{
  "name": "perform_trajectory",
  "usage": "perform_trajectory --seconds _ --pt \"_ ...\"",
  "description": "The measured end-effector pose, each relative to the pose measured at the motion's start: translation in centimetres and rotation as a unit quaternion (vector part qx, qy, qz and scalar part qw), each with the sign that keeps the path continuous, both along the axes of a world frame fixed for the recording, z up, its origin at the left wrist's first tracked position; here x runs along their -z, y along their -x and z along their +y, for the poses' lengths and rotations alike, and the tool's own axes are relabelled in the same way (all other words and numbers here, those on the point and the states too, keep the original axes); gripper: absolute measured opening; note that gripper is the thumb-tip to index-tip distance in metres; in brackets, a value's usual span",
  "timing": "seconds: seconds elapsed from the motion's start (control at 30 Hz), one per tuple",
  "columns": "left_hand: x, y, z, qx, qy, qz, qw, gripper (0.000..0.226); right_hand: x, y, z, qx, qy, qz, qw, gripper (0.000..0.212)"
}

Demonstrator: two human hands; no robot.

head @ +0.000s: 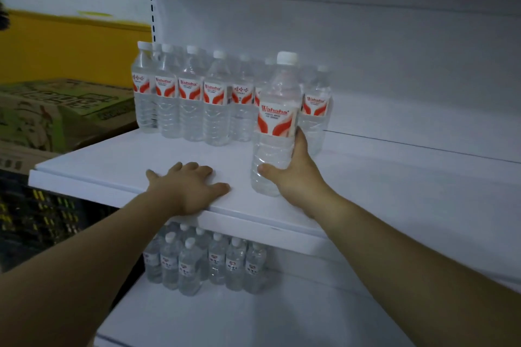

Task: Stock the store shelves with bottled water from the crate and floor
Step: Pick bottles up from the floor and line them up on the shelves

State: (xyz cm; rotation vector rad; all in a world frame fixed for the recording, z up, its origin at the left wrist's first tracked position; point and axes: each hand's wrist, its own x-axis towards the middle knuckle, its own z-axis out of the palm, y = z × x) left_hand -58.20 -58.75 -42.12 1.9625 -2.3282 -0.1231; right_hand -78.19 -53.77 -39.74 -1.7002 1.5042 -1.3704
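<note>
On the upper shelf [112,160], near its front edge, one water bottle [277,110] stood upright in the right grip [293,177]. The fingers wrapped the lower body below the red-and-white label, with the thumb across the near side; the white cap was untouched. Whether the base rested on the shelf or hung just above it could not be determined. The left grip [186,186] lay spread and flat at the front edge, left of the bottle and apart from it, holding nothing.

A row of matching bottles [191,104] lined the back edge from the left corner; the held bottle stood just in front of that row's right end. More bottles [203,262] stood at the back left of the lower shelf [225,318]. A cardboard box [56,110] and a dark crate [42,220] sat beyond the left edge.

Full and capped, the bottle was judged moderately heavy but manageable one-handed. Its thin clear wall would likely dent under a hard squeeze. The ribbed lower body offered the surest hold. Tall and narrow, it would probably tip if knocked against its neighbours.
</note>
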Motion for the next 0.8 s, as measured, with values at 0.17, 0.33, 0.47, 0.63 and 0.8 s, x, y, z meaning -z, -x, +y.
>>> perform_trajectory --seconds 0.17,0.33,0.47,0.63,0.8 --pt "0.7 -0.2 0.1 0.011 0.033 -0.001 0.999 0.072 1.4 -1.5 -3.6 0.000 -0.009 0.056 0.998 0.094" --pt "0.9 -0.2 0.2 0.017 0.066 0.029 0.997 0.065 1.0 -4.0 -9.2 0.008 -0.045 0.093 0.995 0.091" --pt "1.0 -0.3 0.1 0.020 0.075 0.040 0.996 0.062 1.1 -4.5 -12.5 0.028 -0.063 0.093 0.993 0.090" --pt "1.1 -0.4 0.0 0.026 0.076 0.029 0.996 0.062 0.9 -4.4 -14.8 0.044 -0.079 0.107 0.990 0.091" --pt "1.2 -0.4 -0.2 0.031 0.069 0.003 0.997 0.065 0.6 -4.2 -16.0 0.059 -0.083 0.112 0.989 0.090"
